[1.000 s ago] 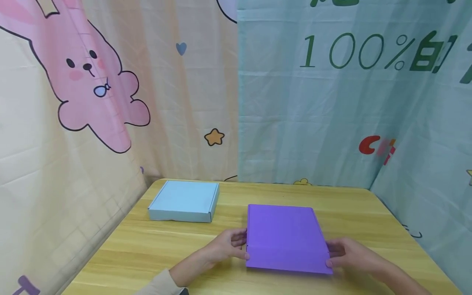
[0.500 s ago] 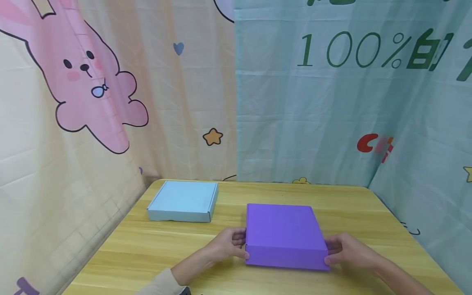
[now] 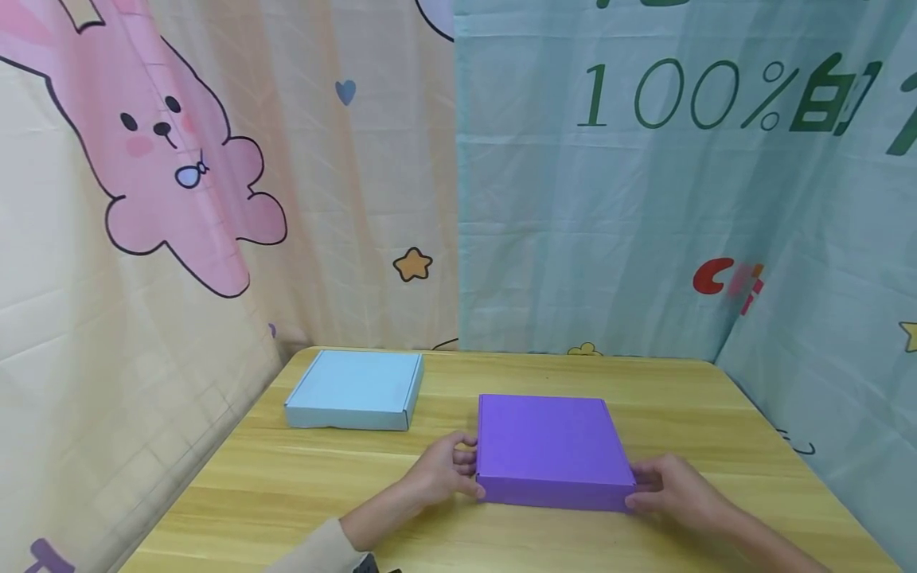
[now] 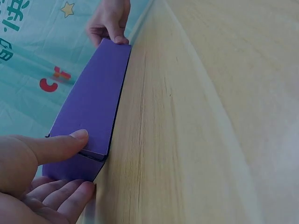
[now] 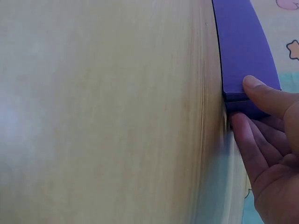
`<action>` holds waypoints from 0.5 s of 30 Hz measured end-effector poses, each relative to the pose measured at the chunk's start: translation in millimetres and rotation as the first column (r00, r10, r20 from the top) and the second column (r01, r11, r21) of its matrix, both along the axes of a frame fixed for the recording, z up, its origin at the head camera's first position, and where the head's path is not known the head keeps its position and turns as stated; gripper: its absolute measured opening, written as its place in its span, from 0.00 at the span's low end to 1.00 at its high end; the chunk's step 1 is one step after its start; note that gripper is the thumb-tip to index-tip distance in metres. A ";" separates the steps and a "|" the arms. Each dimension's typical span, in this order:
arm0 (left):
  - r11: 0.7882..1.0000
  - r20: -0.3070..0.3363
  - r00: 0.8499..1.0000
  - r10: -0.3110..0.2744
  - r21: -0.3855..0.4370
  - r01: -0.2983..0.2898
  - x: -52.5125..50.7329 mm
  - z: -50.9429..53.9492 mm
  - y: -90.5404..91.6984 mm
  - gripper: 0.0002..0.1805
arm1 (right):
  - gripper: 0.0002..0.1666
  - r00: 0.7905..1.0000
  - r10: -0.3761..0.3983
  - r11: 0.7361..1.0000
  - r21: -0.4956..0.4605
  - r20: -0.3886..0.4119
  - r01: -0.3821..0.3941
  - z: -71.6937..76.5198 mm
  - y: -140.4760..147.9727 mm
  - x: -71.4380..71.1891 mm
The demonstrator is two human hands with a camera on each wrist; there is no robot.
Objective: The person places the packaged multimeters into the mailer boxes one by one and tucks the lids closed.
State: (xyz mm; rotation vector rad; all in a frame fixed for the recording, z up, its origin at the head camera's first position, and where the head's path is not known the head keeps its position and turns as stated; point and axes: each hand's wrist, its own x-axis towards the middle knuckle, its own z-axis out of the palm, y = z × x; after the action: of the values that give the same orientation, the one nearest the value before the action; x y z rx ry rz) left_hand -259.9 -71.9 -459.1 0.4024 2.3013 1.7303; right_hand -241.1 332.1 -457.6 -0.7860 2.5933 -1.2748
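Observation:
A closed purple cardboard box (image 3: pixel 555 438) lies on the table to the right of centre, its front face towards me. My left hand (image 3: pixel 440 471) grips its near left corner. In the left wrist view the thumb (image 4: pixel 65 145) presses the front face while the fingers (image 4: pixel 70 198) lie along the side. At the near right corner my right hand (image 3: pixel 677 491) holds the box the same way. The right wrist view has that thumb (image 5: pixel 266 93) on the front face and the fingers (image 5: pixel 254 142) against the side wall. What is inside the box is hidden.
A closed light blue cardboard box (image 3: pixel 356 388) sits at the back left of the wooden table (image 3: pixel 286 485). Printed curtains (image 3: pixel 602 223) hang behind the table and along both sides.
The purple box's front panel, slanting out towards me a second ago, has swung down and in until it stands flush. Both hands have stayed at the corners. The light blue box has not moved.

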 end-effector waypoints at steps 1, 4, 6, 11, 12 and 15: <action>1.000 -0.002 1.000 0.001 0.003 -0.001 -0.4 0.0 0.2 0.38 | 0.27 1.000 0.001 1.000 0.003 -0.014 -0.001 -0.5 -0.2 -0.1; 1.000 -0.002 1.000 -0.001 0.020 0.001 -2.1 -1.5 0.6 0.37 | 0.25 0.998 -0.001 1.000 0.021 -0.060 0.002 -2.0 0.2 -1.0; 0.999 0.000 1.000 -0.002 0.033 0.002 -2.7 -2.7 0.2 0.37 | 0.25 0.998 -0.009 1.000 0.028 -0.065 0.011 -2.7 0.9 -1.9; 0.997 0.019 1.000 -0.002 0.072 0.001 -4.7 -5.2 -1.3 0.39 | 0.27 0.999 -0.040 0.999 0.024 -0.034 0.041 -5.1 4.9 -5.2; 0.997 0.022 1.000 -0.002 0.078 0.001 -5.6 -5.4 -1.6 0.39 | 0.27 0.999 -0.045 0.999 0.021 -0.026 0.046 -6.0 6.2 -6.2; 0.997 0.028 1.000 -0.003 0.079 0.001 -8.2 -5.4 -1.9 0.39 | 0.28 0.999 -0.036 0.999 -0.021 0.022 0.036 -9.2 11.0 -10.9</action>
State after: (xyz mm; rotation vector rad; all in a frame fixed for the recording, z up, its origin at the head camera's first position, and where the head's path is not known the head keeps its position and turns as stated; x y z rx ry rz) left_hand -268.0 -73.8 -464.5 0.3918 2.2182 1.8180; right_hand -251.9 343.1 -466.8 -0.7278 2.5922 -1.3155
